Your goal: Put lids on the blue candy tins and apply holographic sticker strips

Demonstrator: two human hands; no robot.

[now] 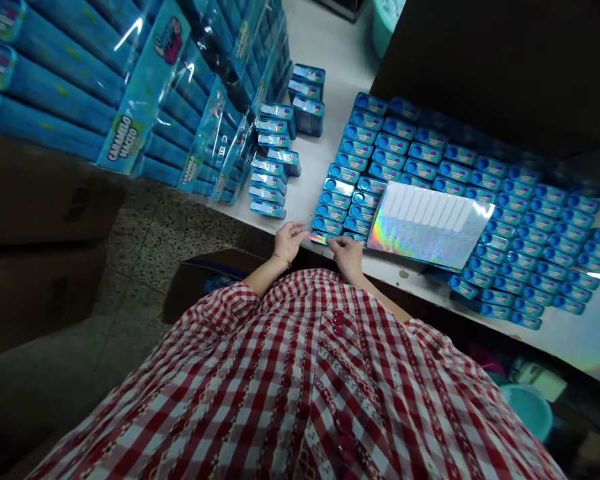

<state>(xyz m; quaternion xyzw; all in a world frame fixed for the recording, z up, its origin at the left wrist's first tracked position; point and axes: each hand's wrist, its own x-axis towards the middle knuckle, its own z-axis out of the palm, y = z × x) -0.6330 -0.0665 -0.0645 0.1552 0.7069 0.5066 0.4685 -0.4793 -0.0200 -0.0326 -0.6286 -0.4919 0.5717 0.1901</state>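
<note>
My left hand (289,239) and my right hand (347,255) meet at the near edge of a white table (325,60). Both pinch a small holographic sticker strip (318,238) stretched between their fingertips. Just beyond lies a shiny holographic sticker sheet (427,225), resting on top of several rows of small blue boxes (530,220). The nearest blue boxes (336,212) sit right behind my fingers.
Small stacks of blue boxes (275,175) stand left of the rows. Large stacked blue packages in clear wrap (145,87) fill the upper left. A dark panel (480,60) looms at the upper right. A teal basin (529,408) and a cardboard box (205,280) lie below the table.
</note>
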